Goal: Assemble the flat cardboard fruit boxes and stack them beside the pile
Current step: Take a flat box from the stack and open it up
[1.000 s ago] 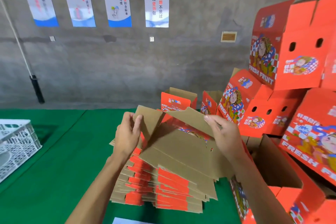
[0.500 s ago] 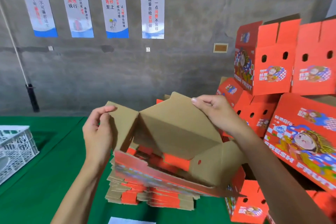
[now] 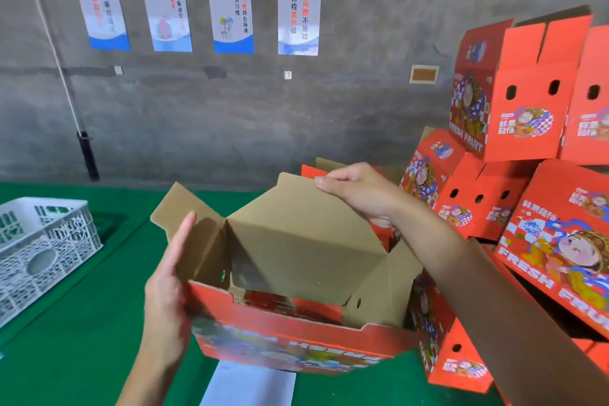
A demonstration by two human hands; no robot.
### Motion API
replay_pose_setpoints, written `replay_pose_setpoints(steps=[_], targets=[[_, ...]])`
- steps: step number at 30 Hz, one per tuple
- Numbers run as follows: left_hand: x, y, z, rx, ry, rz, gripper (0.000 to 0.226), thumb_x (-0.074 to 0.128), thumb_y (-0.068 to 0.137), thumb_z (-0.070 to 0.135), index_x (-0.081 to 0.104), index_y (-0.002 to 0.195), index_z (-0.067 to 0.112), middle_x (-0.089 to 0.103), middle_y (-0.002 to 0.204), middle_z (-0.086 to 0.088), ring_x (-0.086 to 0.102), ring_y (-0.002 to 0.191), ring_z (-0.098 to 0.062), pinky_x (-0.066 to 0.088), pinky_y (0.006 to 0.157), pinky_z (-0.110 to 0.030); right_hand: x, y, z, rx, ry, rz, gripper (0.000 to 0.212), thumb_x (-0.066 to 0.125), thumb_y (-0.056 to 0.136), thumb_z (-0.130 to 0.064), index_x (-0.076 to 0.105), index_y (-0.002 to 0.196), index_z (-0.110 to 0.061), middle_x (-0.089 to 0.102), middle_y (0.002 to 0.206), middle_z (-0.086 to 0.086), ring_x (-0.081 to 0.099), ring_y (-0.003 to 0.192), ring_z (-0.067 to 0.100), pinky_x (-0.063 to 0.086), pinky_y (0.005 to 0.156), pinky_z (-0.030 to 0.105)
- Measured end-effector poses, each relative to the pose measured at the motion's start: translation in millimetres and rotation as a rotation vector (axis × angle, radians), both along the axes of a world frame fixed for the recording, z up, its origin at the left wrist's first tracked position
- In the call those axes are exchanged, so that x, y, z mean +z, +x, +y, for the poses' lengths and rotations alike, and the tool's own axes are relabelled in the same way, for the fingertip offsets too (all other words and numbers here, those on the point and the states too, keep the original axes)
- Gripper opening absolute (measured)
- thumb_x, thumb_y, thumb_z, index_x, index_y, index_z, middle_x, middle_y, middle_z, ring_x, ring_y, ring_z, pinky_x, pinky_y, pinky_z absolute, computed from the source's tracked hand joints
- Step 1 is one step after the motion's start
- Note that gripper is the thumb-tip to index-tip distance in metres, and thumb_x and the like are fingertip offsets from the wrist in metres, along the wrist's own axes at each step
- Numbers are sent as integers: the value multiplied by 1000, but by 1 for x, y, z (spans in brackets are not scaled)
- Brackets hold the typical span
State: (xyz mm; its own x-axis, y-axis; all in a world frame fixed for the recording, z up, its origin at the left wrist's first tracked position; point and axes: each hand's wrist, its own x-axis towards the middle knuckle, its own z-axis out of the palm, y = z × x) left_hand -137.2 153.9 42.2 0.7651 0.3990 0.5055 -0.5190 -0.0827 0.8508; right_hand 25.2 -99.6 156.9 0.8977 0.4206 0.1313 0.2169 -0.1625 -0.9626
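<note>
One box (image 3: pixel 296 277) is opened square, flaps probably unfolded: left hand (image 3: pixel 168 290) presses flat, right hand (image 3: pixel 359 191) fingers pinch a flap; stacking remains.

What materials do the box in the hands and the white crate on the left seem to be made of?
Fruit box: cardboard, probably corrugated; plain brown matte inside, red printed outside. White crate: most likely moulded plastic, given its even white colour and openwork lattice walls.
</note>
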Motion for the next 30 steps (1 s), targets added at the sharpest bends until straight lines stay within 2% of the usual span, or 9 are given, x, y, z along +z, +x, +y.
replay_pose_setpoints(steps=[2, 4, 8, 12, 17, 21, 23, 27, 30], targets=[[-1, -3, 7, 188, 189, 101, 79, 58, 72, 68, 54, 147, 42, 73, 114, -3, 67, 88, -7, 51, 76, -15, -6, 1, 8, 33, -53, 41, 26, 68, 100, -23, 77, 92, 0, 76, 91, 20, 67, 78, 26, 52, 75, 39], [-10, -3, 12, 273, 250, 226, 83, 70, 74, 71, 52, 149, 41, 64, 135, 13, 63, 112, 7, 44, 95, -14, -18, 2, 14, 87, -95, 102, 25, 66, 102, -23, 77, 86, -7, 75, 81, 13, 68, 68, 21, 53, 66, 31], [-46, -1, 11, 332, 310, 311, 78, 84, 76, 46, 55, 148, 34, 59, 132, 19, 54, 106, 24, 36, 91, 0, -50, 0, 23, 90, -278, 12, 19, 67, 100, -25, 78, 98, -10, 74, 92, 10, 60, 81, 19, 42, 74, 33], [-89, 9, 6, 341, 350, 425, 78, 87, 82, 30, 51, 151, 29, 53, 137, 15, 53, 116, 3, 37, 96, -16, -84, -1, 22, 99, -422, -14, 26, 73, 96, -22, 74, 118, -10, 75, 116, 15, 65, 100, 17, 49, 89, 31], [-132, 20, 19, 340, 413, 516, 90, 88, 81, 25, 41, 158, 24, 49, 155, -4, 54, 135, -22, 42, 107, -34, -120, 10, -21, 23, -1197, -25, 71, 76, 87, -40, 47, 148, -17, 55, 144, 8, 62, 116, 25, 53, 97, 38], [-140, 23, 31, 303, 482, 541, 93, 85, 84, 27, 33, 161, 31, 38, 163, 8, 46, 142, -16, 42, 112, -38, -143, 9, -33, -55, -1091, -21, 65, 66, 96, -29, 39, 154, -16, 43, 150, 10, 56, 115, 24, 53, 88, 36], [-139, 25, 30, 279, 541, 500, 91, 82, 87, 25, 31, 162, 30, 30, 167, 12, 36, 150, -12, 39, 114, -36, -153, 7, -30, -101, -950, -56, 42, 59, 98, -21, 51, 138, -15, 59, 125, 10, 61, 101, 23, 56, 83, 37], [-137, 26, 28, 194, 726, 432, 80, 75, 92, 18, 34, 158, 38, 10, 167, 32, 32, 147, 6, 42, 104, -29, -175, -6, -23, -115, -640, -120, 30, 60, 95, -62, 59, 112, -37, 61, 83, -14, 55, 72, 3, 46, 67, 30], [-138, 29, 29, 177, 858, 436, 57, 67, 99, 22, 48, 151, 37, 15, 167, 30, 39, 146, -3, 47, 104, -30, -193, -21, -16, -7, -293, 2, 37, 50, 93, -74, 64, 116, -47, 69, 100, -24, 62, 94, -8, 46, 86, 26]])
